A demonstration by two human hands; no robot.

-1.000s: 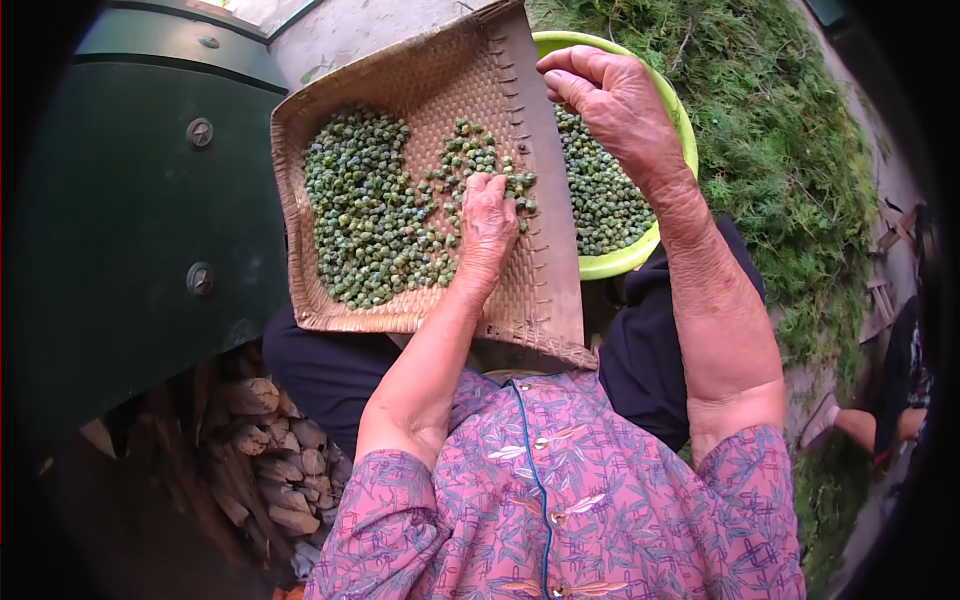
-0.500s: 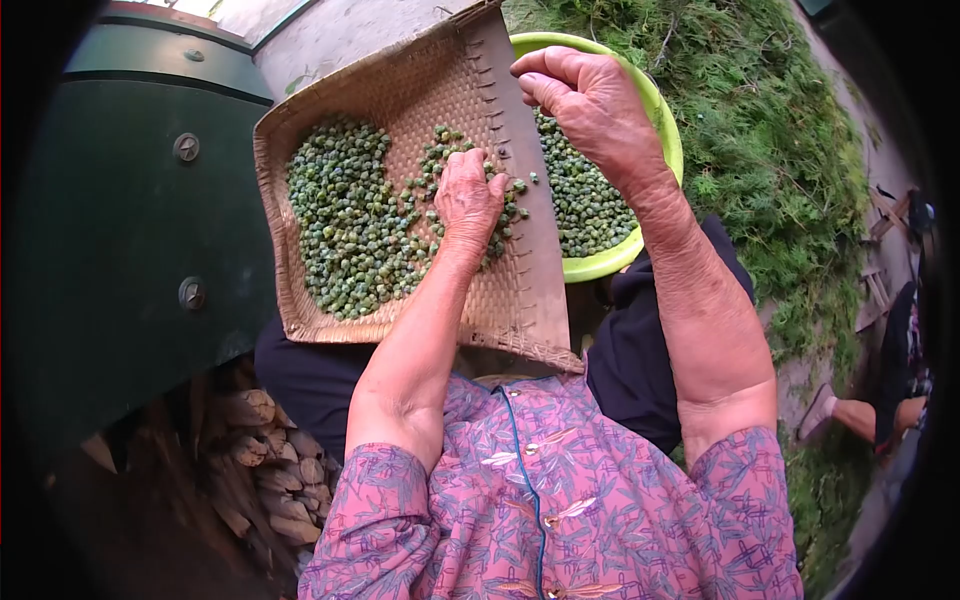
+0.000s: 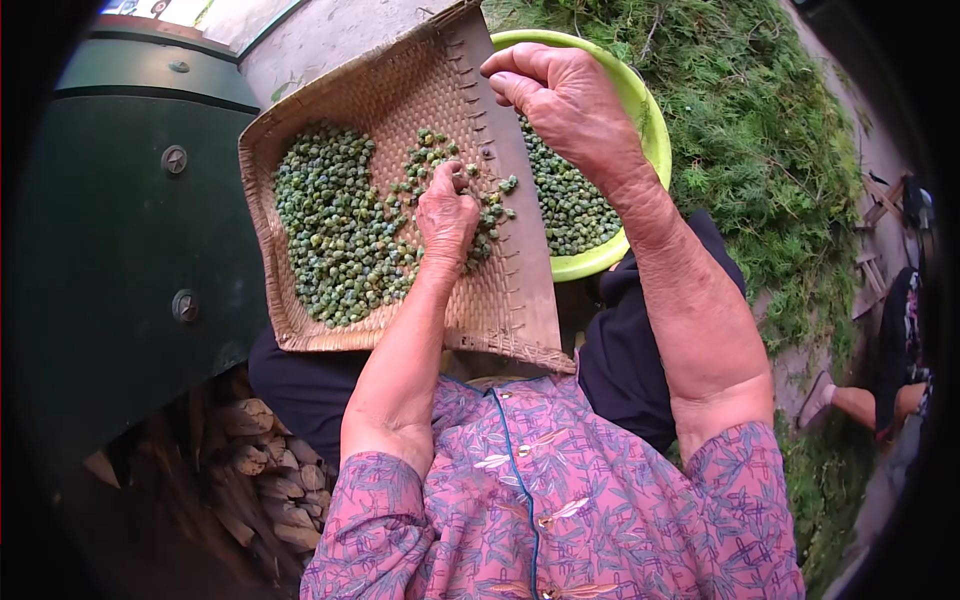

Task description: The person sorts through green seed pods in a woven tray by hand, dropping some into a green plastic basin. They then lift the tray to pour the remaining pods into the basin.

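A woven basket tray [image 3: 400, 90] rests across my lap, tilted, with a broad flat strip along its right edge. Small round green seed cones [image 3: 335, 225] form a large heap on its left side. A looser group of cones lies nearer the strip, and my left hand [image 3: 447, 215] is among them, its fingers curled in; any cone in them is hidden. Above the strip's upper right, over a lime-green basin [image 3: 655, 130], my right hand [image 3: 570, 115] is raised with thumb and forefinger close together. Whatever they pinch cannot be made out. More cones fill the basin, partly covered by the tray.
Leafy green cut branches [image 3: 740, 150] are spread over the ground at right. A dark green metal panel [image 3: 100, 230] stands at left, above stacked firewood [image 3: 275, 470]. Another person's leg [image 3: 855, 405] shows at far right, by some wooden pieces [image 3: 880, 215].
My left hand's fingers have curled in more among the loose cones. My right hand keeps its raised pinch. The whole view has shifted slightly, moving the tray and basin left.
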